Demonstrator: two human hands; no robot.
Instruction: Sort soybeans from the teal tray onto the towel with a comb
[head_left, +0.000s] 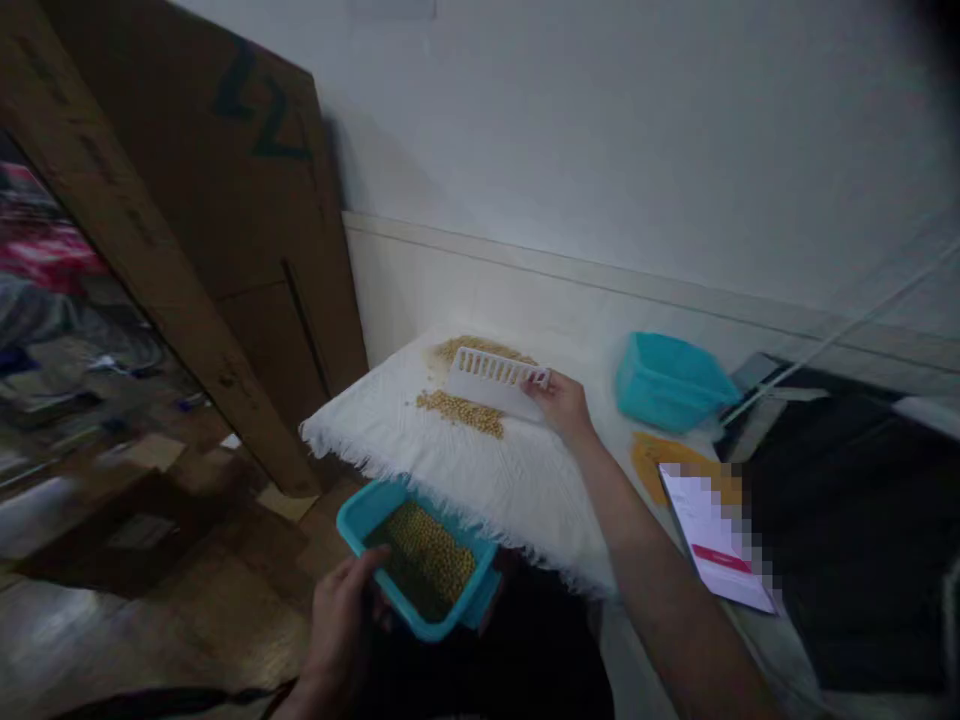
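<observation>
My right hand grips a white slotted plastic scraper that stands on edge on a white fringed cloth. Yellow beans lie in a small heap in front of the scraper, with more beans behind it. My left hand holds a teal basket by its near rim, just below the cloth's front edge. The basket is partly filled with the same yellow beans.
A second teal basket stands at the back right. A yellow sheet and a white paper lie to the right. A large cardboard panel leans at the left, over a wooden floor.
</observation>
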